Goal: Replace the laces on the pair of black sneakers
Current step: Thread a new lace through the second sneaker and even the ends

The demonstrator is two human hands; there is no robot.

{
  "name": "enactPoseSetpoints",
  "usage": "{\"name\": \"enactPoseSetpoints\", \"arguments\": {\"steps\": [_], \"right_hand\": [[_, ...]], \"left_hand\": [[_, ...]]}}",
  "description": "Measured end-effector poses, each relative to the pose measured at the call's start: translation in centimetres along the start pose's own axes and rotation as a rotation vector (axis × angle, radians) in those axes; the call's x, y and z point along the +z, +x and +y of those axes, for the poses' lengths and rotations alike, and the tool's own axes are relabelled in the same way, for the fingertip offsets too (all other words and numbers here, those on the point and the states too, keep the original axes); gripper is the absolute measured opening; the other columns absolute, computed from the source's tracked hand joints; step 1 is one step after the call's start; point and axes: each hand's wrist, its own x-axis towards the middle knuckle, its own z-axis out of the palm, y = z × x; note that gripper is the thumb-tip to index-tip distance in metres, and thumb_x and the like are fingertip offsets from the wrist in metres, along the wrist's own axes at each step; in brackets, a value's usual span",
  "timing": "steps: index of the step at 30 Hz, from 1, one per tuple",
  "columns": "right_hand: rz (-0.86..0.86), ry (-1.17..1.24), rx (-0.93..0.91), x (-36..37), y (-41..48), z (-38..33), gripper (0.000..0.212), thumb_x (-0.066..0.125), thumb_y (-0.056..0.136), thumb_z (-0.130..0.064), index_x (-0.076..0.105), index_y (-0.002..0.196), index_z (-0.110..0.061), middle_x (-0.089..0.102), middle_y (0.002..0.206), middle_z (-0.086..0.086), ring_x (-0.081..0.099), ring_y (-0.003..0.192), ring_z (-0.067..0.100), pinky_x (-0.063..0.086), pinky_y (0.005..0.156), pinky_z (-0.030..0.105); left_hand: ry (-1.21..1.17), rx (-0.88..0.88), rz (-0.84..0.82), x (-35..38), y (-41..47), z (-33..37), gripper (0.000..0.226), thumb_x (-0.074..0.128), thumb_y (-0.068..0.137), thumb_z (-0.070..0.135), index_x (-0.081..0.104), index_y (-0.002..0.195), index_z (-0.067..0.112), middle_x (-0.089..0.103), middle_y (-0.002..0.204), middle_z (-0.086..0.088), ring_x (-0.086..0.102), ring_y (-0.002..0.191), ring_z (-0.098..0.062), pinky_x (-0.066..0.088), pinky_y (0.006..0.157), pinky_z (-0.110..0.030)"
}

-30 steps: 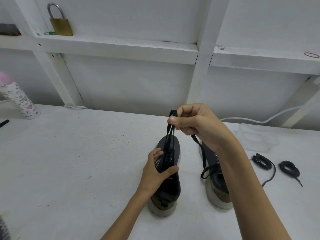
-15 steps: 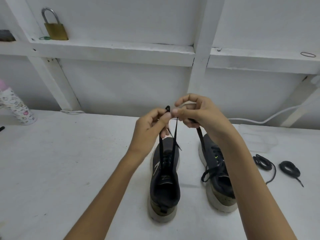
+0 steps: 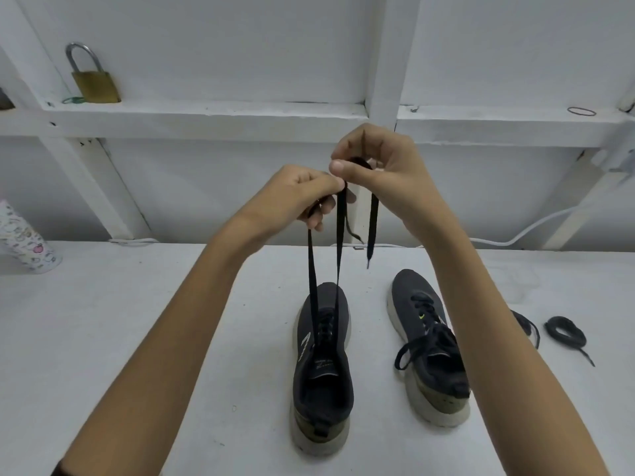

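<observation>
Two black sneakers with pale soles stand on the white table, heels toward me. From the left sneaker (image 3: 323, 365) a black lace (image 3: 340, 249) rises in two taut strands to my hands, held high above the shoe. My left hand (image 3: 295, 197) pinches one strand between thumb and fingers. My right hand (image 3: 381, 170) pinches the lace just above it, and a loose end (image 3: 372, 228) hangs down from its fingers. The right sneaker (image 3: 426, 345) stands beside it with its lace tied; my right forearm covers part of it.
Two coiled black laces (image 3: 563, 333) lie on the table at the right, one partly behind my arm. A patterned bottle (image 3: 25, 242) stands at the far left. A brass padlock (image 3: 94, 82) sits on the wall shelf, and a white cable (image 3: 529, 228) runs along the back right.
My left hand left the sneaker and came up to the lace. Both hands have risen, drawing the strands longer and taut above the left sneaker.
</observation>
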Motion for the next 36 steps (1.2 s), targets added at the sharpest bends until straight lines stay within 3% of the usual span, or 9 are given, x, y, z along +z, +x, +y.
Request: {"name": "enactPoseSetpoints", "arguments": {"steps": [3,6,8,11,14,25,27,30,36], "right_hand": [[0.032,-0.137,-0.042,0.1,0.5,0.9,0.015,0.076,0.083,-0.014,0.065,0.094,-0.014,0.067,0.087,-0.014,0.064,0.085,0.006,0.047,0.092,0.032],[0.220,-0.207,-0.075,0.3,0.1,1.7,0.028,0.079,0.080,-0.021,0.061,0.101,-0.015,0.068,0.104,-0.006,0.063,0.096,0.009,0.042,0.085,0.011],[0.310,-0.162,-0.061,0.3,-0.4,1.8,0.026,0.080,0.079,-0.023,0.061,0.096,-0.015,0.067,0.098,-0.007,0.063,0.089,0.010,0.046,0.080,0.016],[0.168,-0.073,0.031,0.5,-1.0,1.8,0.016,0.080,0.080,-0.019,0.065,0.084,-0.015,0.069,0.081,-0.004,0.065,0.075,0.012,0.052,0.075,0.035],[0.052,-0.083,0.102,1.1,-1.5,2.1,0.020,0.079,0.081,-0.015,0.069,0.094,-0.004,0.074,0.087,0.008,0.071,0.084,0.020,0.055,0.083,0.042],[0.204,-0.053,0.122,1.1,-1.9,2.2,0.012,0.082,0.074,-0.006,0.075,0.084,-0.004,0.072,0.073,-0.001,0.063,0.062,-0.001,0.046,0.061,0.013],[0.169,-0.120,0.174,0.8,-2.0,2.4,0.010,0.081,0.077,-0.011,0.077,0.085,-0.007,0.068,0.065,-0.008,0.056,0.054,-0.002,0.043,0.058,0.014],[0.036,-0.169,0.298,0.4,-2.3,2.6,0.006,0.080,0.080,-0.020,0.077,0.081,-0.014,0.052,0.046,-0.016,0.041,0.046,0.001,0.035,0.052,0.015],[-0.083,0.212,0.473,-0.1,-2.6,1.8,0.024,0.070,0.087,-0.018,0.070,0.096,0.005,0.041,0.046,-0.014,0.028,0.043,0.006,0.017,0.048,0.021]], "left_hand": [[0.057,0.013,-0.054,-0.4,0.1,0.2,0.030,0.054,0.098,0.017,0.069,0.097,-0.009,0.053,0.055,0.010,0.041,0.053,-0.014,0.050,0.065,-0.027],[-0.009,-0.023,-0.011,-0.4,0.2,-0.1,0.033,0.051,0.099,0.018,0.069,0.100,-0.009,0.053,0.054,0.010,0.040,0.047,-0.010,0.050,0.061,-0.024],[-0.066,-0.078,0.045,-0.3,0.3,-0.5,0.039,0.048,0.099,0.019,0.065,0.104,-0.016,0.056,0.054,0.010,0.041,0.045,-0.009,0.050,0.061,-0.024],[-0.139,-0.120,0.076,0.0,0.2,-0.7,0.036,0.049,0.098,0.022,0.069,0.095,-0.008,0.051,0.058,0.006,0.041,0.046,-0.011,0.050,0.059,-0.026],[-0.187,-0.126,0.087,0.3,0.1,-0.8,0.031,0.050,0.098,0.024,0.061,0.073,0.010,0.050,0.060,0.002,0.042,0.049,-0.014,0.049,0.058,-0.028],[0.005,-0.069,0.148,0.2,-0.5,-1.1,0.018,0.058,0.091,0.010,0.068,0.085,-0.003,0.060,0.070,-0.004,0.054,0.056,-0.016,0.052,0.062,-0.026],[0.057,-0.027,0.229,0.3,-0.6,-1.5,0.011,0.062,0.088,0.003,0.069,0.096,0.004,0.063,0.070,-0.005,0.059,0.056,-0.018,0.053,0.061,-0.025],[0.128,0.052,0.293,0.4,-0.8,-2.1,0.012,0.063,0.087,0.004,0.057,0.094,0.012,0.066,0.073,-0.003,0.064,0.060,-0.020,0.057,0.070,-0.040],[0.242,0.131,0.268,0.9,-1.3,-3.2,0.011,0.058,0.092,0.015,0.062,0.086,0.024,0.066,0.089,0.004,0.067,0.075,-0.017,0.056,0.080,-0.050]]}}
